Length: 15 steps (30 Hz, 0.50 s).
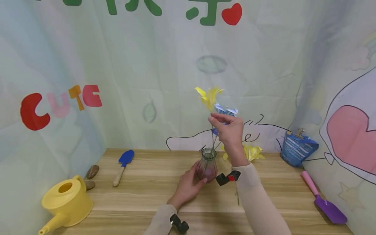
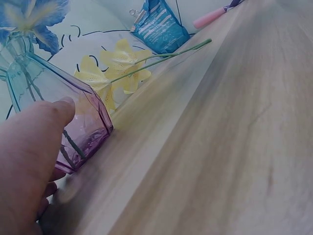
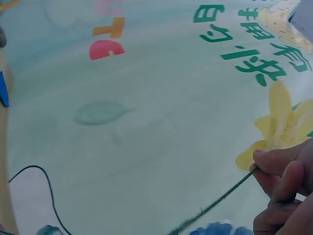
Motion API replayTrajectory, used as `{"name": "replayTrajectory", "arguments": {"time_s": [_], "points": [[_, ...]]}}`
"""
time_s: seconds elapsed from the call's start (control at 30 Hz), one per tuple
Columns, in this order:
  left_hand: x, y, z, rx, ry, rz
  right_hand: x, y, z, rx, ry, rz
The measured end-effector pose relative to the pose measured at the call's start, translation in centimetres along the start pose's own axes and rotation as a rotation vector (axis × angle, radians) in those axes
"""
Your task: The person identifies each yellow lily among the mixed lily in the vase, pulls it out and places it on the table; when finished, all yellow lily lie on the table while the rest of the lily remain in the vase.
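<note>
A glass vase (image 1: 209,163), greenish at the neck and purple at the base, stands upright on the table. My left hand (image 1: 188,187) grips its lower side, thumb in front. Above it, my right hand (image 1: 231,133) pinches the thin green stem (image 3: 220,199) of a yellow flower (image 1: 209,98) just under the bloom. That stem runs down to the vase's mouth; how deep its end sits I cannot tell. A blue flower (image 2: 32,17) rises from the vase, partly behind my right hand in the head view. Stems show through the glass in the left wrist view.
Yellow flowers (image 2: 120,66) lie behind the vase to the right. A blue clipped bag (image 1: 298,148) and a purple trowel (image 1: 329,207) are at the right. On the left are a blue shovel (image 1: 126,158), a yellow watering can (image 1: 69,204) and brown stones (image 1: 93,172).
</note>
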<state>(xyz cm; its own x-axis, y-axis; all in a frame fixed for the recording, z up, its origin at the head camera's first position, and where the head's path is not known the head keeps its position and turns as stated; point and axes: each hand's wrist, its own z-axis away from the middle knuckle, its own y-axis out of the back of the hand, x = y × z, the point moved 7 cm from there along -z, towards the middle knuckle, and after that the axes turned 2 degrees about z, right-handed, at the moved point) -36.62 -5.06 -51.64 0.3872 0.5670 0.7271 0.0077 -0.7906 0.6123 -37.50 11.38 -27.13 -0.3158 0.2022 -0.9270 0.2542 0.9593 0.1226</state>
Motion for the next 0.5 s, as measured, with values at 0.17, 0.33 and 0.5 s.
{"name": "replayTrajectory", "arguments": {"time_s": [0.17,0.33,0.5], "points": [[-0.2,-0.1,-0.1,0.006,0.0,-0.015,-0.6,2.3,-0.1,0.058,0.011,-0.02],[-0.3,-0.1,-0.2,0.006,0.001,-0.007,-0.1,4.6,0.1,0.102,-0.018,0.01],[-0.3,-0.1,-0.2,-0.003,0.019,0.008,1.1,7.2,0.6,0.151,-0.026,-0.021]]}}
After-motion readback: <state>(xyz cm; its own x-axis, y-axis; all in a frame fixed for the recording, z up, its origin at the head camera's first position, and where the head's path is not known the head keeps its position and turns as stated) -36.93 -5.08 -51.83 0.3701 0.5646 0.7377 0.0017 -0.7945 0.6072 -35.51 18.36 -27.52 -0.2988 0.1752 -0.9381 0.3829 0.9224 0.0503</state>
